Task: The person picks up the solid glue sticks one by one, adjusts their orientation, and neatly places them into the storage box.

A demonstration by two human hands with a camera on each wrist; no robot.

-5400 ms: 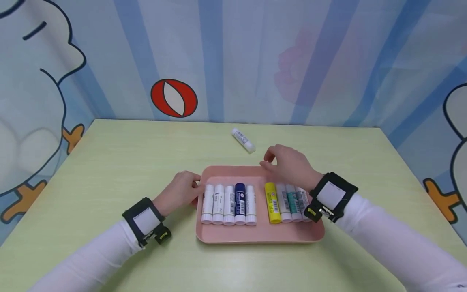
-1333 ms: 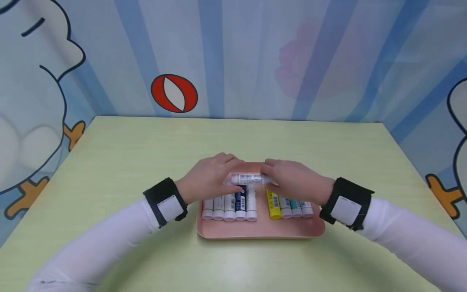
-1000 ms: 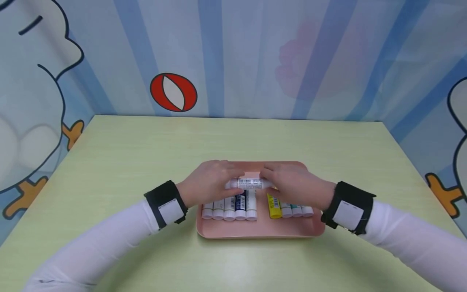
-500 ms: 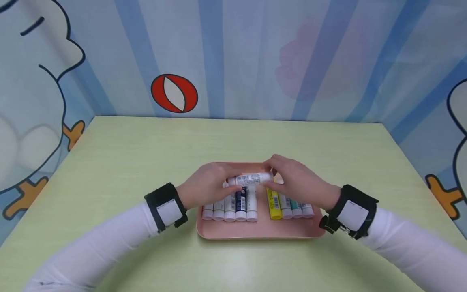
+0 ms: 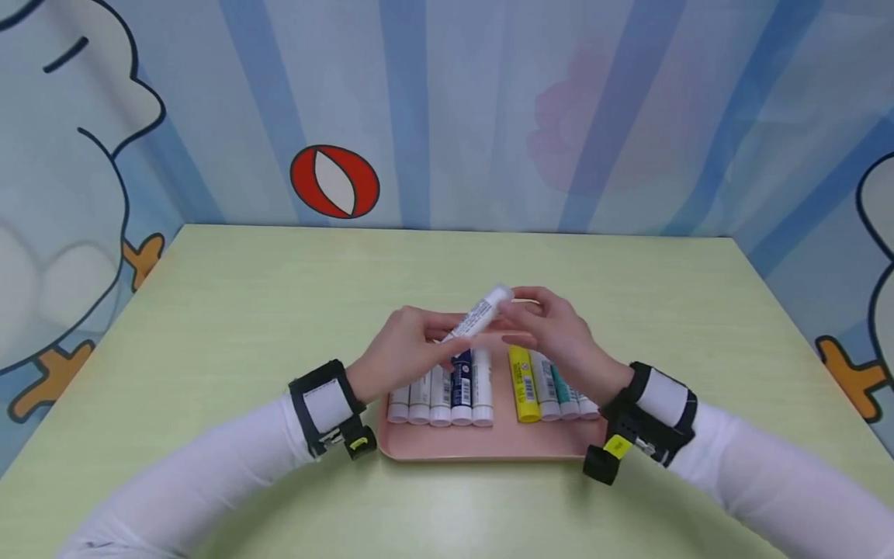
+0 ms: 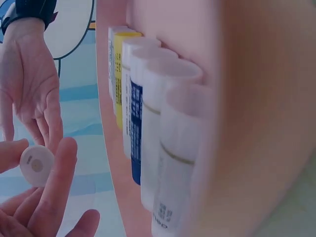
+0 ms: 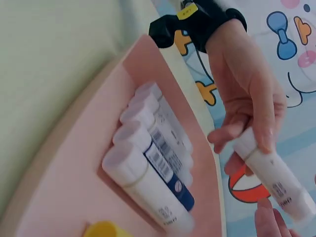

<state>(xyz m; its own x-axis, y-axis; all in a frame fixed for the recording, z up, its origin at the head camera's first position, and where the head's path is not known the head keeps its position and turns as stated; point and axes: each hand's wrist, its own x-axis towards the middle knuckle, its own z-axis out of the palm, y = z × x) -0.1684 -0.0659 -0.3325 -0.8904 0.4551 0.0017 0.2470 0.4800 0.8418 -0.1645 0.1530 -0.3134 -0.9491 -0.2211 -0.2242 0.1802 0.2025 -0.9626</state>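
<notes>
My left hand (image 5: 398, 349) pinches a white glue stick (image 5: 478, 314) between thumb and fingers, above the back of a pink tray (image 5: 489, 449). The stick slants, its clear-ended tip up and to the right. Its round white end (image 6: 37, 165) faces the left wrist camera. Beside the upper tip is my right hand (image 5: 562, 338), fingers extended and not curled round the stick. In the tray lie a left row of glue sticks, mostly white with a navy one (image 5: 462, 392), and a right group with a yellow one (image 5: 524, 384); the hands partly hide both.
The tray rests on a pale green table (image 5: 279, 287). Behind it stands a blue striped backdrop (image 5: 461, 116) with cartoon prints. Between the two groups in the tray is a gap. Each wrist wears a black strap with a small camera.
The glue stick first lay on the table behind the tray. Both hands then held it level over the tray; now it is tilted up in the left hand, and the right fingers have loosened from its end.
</notes>
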